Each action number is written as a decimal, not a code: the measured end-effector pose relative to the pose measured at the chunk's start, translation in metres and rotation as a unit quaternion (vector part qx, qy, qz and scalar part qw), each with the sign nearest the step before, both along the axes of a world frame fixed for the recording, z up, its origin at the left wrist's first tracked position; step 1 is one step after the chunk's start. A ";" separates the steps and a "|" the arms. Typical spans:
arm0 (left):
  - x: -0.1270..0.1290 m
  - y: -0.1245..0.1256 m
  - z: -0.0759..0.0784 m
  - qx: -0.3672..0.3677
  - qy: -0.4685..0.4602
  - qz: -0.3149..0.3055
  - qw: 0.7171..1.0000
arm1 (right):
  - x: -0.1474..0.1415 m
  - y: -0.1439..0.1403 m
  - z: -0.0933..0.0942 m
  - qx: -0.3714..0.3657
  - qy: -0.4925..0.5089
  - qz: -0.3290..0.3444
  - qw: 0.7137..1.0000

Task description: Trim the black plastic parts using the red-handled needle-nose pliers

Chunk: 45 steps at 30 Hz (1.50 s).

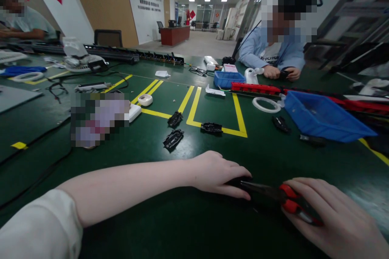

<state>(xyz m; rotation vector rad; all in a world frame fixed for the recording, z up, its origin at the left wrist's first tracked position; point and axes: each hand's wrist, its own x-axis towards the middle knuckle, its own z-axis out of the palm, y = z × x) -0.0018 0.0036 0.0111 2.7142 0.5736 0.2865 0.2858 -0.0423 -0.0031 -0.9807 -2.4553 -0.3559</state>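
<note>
My left hand (pixel 217 172) is closed around a small black part (pixel 235 181), mostly hidden by the fingers. From the right, my right hand (pixel 331 210) grips long-nose pliers (pixel 264 189) by their red handles. The tips of the pliers reach the black part between my left thumb and fingers; whether the jaws pinch it I cannot tell. Beyond my left hand lie similar black plastic parts: one (pixel 173 140) closest to my forearm, one (pixel 175 119) behind it, and another (pixel 212 128) on the yellow tape.
A blue bin (pixel 325 115) stands at the right, with a black part (pixel 281 124) and a white ring (pixel 266 105) beside it. At the left are a blurred phone-like object (pixel 101 119) and a tape roll (pixel 145 99). A co-worker (pixel 273 48) sits across the green table.
</note>
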 end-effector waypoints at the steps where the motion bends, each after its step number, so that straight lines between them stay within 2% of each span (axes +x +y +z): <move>1: 0.000 0.000 0.000 0.001 0.002 -0.001 1.000 | -0.001 0.000 -0.001 -0.001 -0.004 -0.003 1.000; 7: 0.000 0.001 -0.004 0.017 0.015 -0.005 1.000 | -0.007 -0.007 -0.004 0.025 -0.031 0.018 0.999; 16: 0.000 0.001 -0.008 0.019 -0.004 -0.002 1.000 | -0.010 -0.008 0.006 0.061 -0.048 0.011 0.997; 25: 0.000 -0.002 -0.006 0.008 -0.018 -0.002 1.000 | 0.001 -0.007 0.013 0.040 -0.010 -0.033 0.999; 32: 0.000 -0.003 -0.009 0.054 -0.012 0.003 0.998 | 0.000 -0.007 0.011 0.022 -0.019 -0.022 0.999; 45: 0.001 -0.004 -0.006 0.032 -0.017 0.010 0.999 | -0.001 -0.007 0.009 0.026 -0.023 -0.009 0.999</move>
